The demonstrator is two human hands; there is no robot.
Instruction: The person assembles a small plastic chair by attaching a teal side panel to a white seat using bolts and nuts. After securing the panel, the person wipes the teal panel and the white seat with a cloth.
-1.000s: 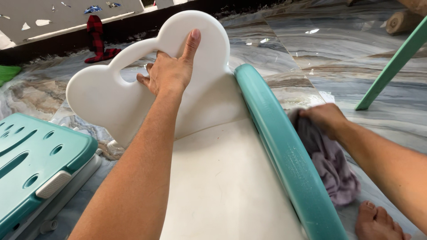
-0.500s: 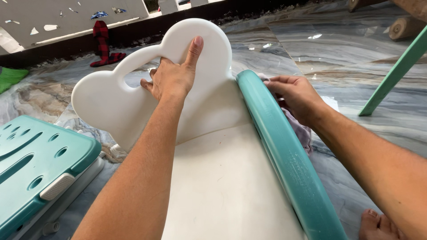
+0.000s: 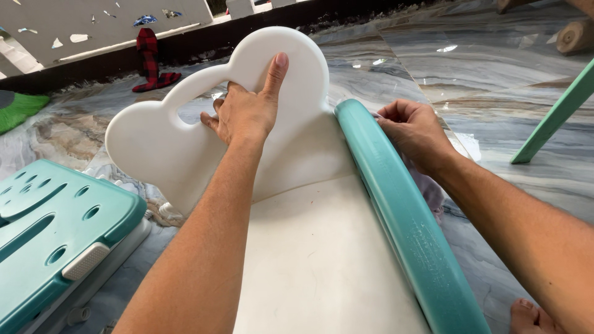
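To my left a teal plastic panel (image 3: pixel 55 229) with round holes and a grey latch lies on the marbled floor (image 3: pixel 507 154). Beyond the panel, near the dark wall base, a red checked cloth (image 3: pixel 150 62) lies crumpled. A green broom (image 3: pixel 18 108) sits left of that cloth. A green slanted leg (image 3: pixel 557 114) stands far to the panel's right.

No packages, labels, signs, screens visible
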